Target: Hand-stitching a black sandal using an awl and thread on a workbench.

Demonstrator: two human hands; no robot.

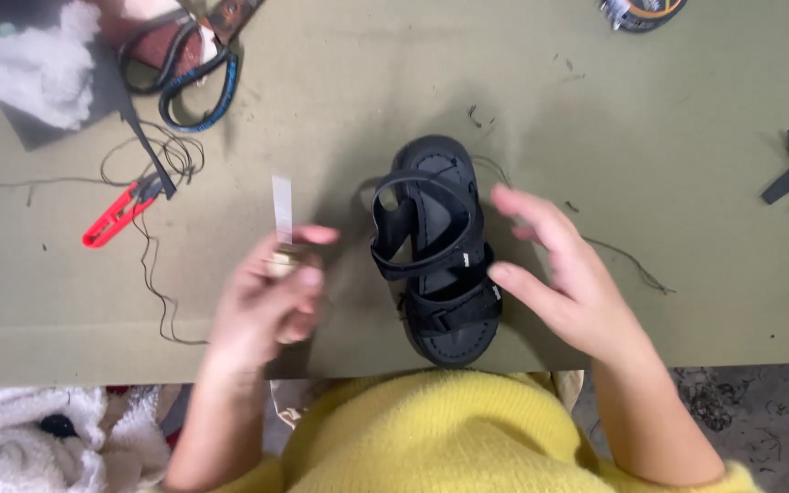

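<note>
**Loose Strip, Unsteadied Sandal**

While the black sandal [436,251] lies flat on the olive table [650,137], straight ahead of the person and between both hands, nothing pins it down. The right hand [563,274] hovers just beside its straps with fingers spread, gripping nothing; a nudge from that side could well slide or spin the shoe. The left hand [271,297] is closed around a small pale object, from which a thin whitish strip [282,208] sticks upward; what the object is cannot be told. That strip looks flimsy and could bend or stick to the wrong strap. Loose dark threads [152,265] and the red thread snips [120,215] lie near the left hand, where a thread could snag.
</note>
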